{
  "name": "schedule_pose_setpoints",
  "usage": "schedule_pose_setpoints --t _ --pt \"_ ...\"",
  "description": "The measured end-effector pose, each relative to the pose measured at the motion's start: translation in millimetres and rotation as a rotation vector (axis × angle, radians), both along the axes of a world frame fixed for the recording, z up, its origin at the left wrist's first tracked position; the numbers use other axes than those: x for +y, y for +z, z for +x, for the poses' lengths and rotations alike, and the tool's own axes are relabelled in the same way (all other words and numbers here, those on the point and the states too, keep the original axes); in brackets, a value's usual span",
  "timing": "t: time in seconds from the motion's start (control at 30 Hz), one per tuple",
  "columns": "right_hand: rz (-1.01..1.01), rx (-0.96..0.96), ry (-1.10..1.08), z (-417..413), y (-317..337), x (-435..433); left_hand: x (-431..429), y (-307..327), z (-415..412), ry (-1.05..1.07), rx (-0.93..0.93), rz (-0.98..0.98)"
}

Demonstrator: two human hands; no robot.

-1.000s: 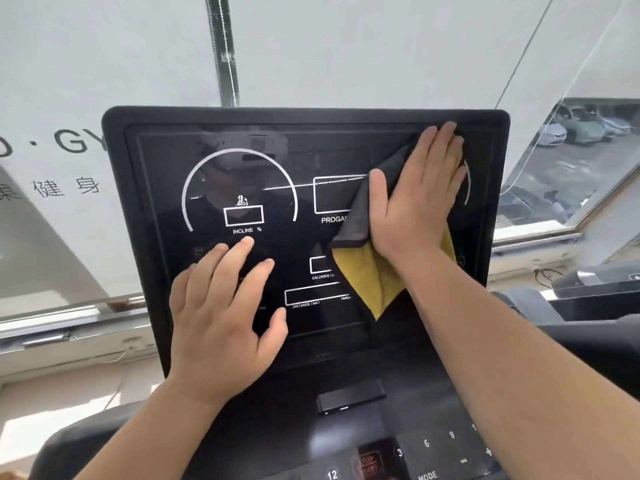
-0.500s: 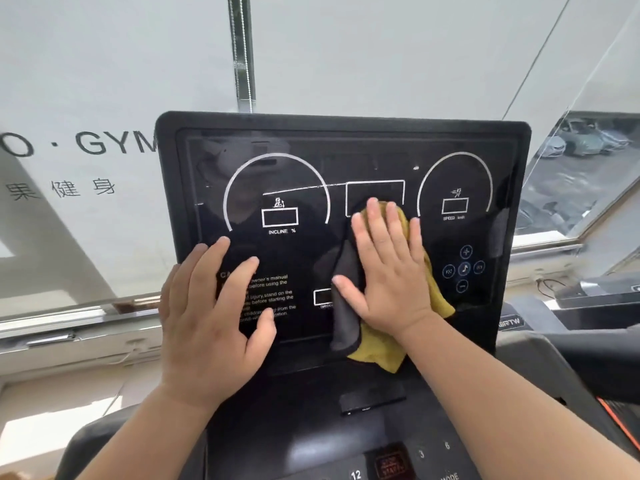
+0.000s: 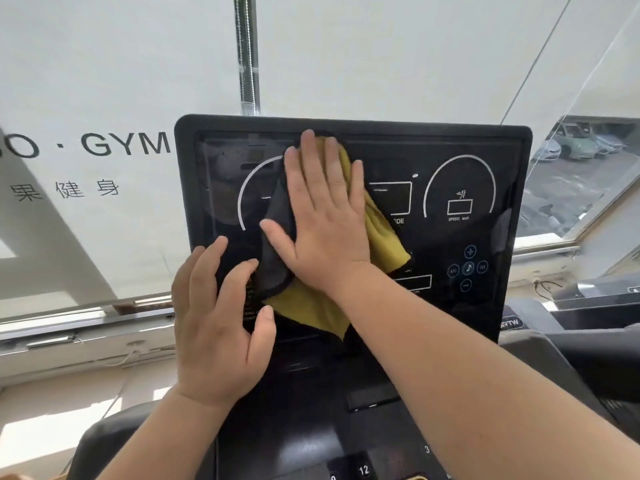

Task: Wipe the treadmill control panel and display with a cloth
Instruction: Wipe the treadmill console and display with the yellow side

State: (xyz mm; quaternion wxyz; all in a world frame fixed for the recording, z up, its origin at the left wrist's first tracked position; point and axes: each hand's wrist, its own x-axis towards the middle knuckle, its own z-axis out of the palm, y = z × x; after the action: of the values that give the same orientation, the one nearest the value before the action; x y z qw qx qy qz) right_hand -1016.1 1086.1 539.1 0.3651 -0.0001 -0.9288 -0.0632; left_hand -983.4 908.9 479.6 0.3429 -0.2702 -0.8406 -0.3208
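Yellow-grey cloth (image 3: 381, 233) under flat right hand (image 3: 325, 220) | glossy display (image 3: 450, 161) | left hand (image 3: 218, 327) splayed

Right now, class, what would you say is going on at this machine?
A person is wiping a treadmill display with a yellow and grey cloth. The right hand presses the cloth flat against the upper left part of the screen, over the left dial. The left hand rests open on the lower left edge of the screen, apparently steadying it. The speed dial on the right is uncovered, and the keypad below is untouched.
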Motion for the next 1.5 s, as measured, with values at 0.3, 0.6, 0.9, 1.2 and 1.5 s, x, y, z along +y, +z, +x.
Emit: schedule_pose_setpoints --t 0.3,0.6,0.9,1.2,1.5 --pt "0.006 -0.024 -0.097 46.5 -46.8 82.2 -13.7 -1.4 1.7 -0.084 -0.104 0.042" --pt "-0.249 0.027 -0.229 -27.1 45.5 7.0 -21.3 3.7 5.4 -0.177 -0.220 0.192" --pt "0.044 -0.001 0.049 -34.2 50.7 -4.5 -16.2 11.1 9.5 -0.144 -0.235 0.218" --pt "-0.539 0.128 -0.374 -5.0 40.9 70.4 -21.7 15.2 8.3 -0.134 -0.283 0.210" --pt "0.090 -0.086 0.020 -36.9 41.8 -61.8 -6.2 16.3 9.9 -0.061 -0.274 0.341"
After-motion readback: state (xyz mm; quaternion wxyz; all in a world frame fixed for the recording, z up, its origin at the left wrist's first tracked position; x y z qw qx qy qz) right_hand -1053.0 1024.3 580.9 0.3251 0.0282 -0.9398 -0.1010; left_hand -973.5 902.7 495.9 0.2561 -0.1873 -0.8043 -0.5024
